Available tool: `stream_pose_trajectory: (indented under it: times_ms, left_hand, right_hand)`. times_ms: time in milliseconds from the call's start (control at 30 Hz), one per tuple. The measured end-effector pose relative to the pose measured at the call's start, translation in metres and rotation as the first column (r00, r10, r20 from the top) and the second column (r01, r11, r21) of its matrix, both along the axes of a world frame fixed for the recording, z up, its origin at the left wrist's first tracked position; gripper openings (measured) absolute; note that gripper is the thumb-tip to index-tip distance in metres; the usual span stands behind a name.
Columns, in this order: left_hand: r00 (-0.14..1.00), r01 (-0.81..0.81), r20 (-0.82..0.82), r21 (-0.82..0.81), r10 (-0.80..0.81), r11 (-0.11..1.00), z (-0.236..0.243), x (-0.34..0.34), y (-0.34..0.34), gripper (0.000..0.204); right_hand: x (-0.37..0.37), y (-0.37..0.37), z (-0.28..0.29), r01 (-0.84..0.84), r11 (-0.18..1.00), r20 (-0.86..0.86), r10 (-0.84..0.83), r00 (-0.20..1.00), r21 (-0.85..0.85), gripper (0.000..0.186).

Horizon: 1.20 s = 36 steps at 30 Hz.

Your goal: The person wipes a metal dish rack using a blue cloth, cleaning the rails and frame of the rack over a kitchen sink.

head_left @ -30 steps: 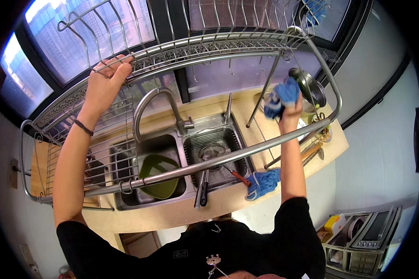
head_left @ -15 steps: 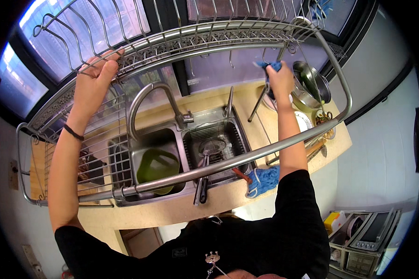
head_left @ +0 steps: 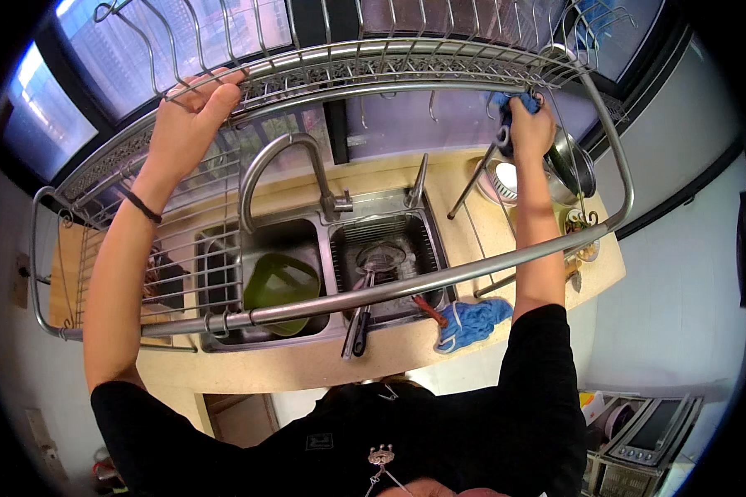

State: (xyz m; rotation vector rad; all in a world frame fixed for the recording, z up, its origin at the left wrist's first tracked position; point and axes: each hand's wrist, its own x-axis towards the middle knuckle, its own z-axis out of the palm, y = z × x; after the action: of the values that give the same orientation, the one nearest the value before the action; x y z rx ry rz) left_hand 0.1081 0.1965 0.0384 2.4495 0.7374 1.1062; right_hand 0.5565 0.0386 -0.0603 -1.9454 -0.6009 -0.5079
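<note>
My left hand (head_left: 192, 112) grips the back rail of a metal dish rack (head_left: 406, 286) that stands over the sink, its fingers curled around the wires. At the rack's right end my right hand (head_left: 532, 132) is closed on a blue cloth (head_left: 518, 103). The cloth presses against the rear rail near the top of a support leg, partly hidden by my fingers. A second blue cloth (head_left: 471, 323) lies crumpled on the counter's front edge, by the sink.
Below the rack is a double sink (head_left: 327, 257) with a curved faucet (head_left: 282, 145), a green basin (head_left: 280, 286) and a strainer (head_left: 381, 261). Metal bowls (head_left: 584, 170) and a white dish (head_left: 506, 178) stand right. A toaster oven (head_left: 651, 431) sits lower right.
My right hand has moved up and slightly right along the rack with the cloth. My left hand keeps its hold on the rail. The whole view has shifted a little.
</note>
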Motion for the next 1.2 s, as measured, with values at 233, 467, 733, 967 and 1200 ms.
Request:
stream_pose_trajectory:
  times_ms: [233, 467, 733, 967, 1200]
  left_hand:
    - [0.998, 0.059, -0.02, -0.001, -0.059, 0.998, -0.003, -0.007, 0.007, 0.043]
    - [0.997, 0.069, -0.049, 0.079, -0.065, 0.994, -0.003, -0.002, 0.004, 0.047]
    - [0.999, 0.053, 0.005, 0.033, -0.053, 0.998, -0.006, -0.002, 0.007, 0.048]
    - [0.996, 0.033, -0.081, 0.027, -0.031, 0.999, 0.001, -0.003, 0.004, 0.052]
    - [0.998, 0.064, -0.003, 0.042, -0.064, 0.997, -0.008, -0.008, 0.008, 0.05]
  right_hand:
    - [-0.013, 0.002, -0.042, 0.04, 0.981, 0.1, -0.022, 0.995, -0.189, 0.042]
    - [-0.011, -0.023, -0.12, -0.062, 0.93, 0.073, 0.094, 0.993, -0.362, 0.03]
    - [-0.094, -0.054, -0.203, -0.223, 0.934, -0.385, 0.322, 0.865, 0.279, 0.03]
    - [-0.026, 0.003, -0.218, -0.171, 0.859, -0.059, 0.227, 0.972, 0.482, 0.037]
    - [-0.016, 0.005, -0.223, 0.027, 0.999, -0.095, -0.023, 0.995, 0.043, 0.042]
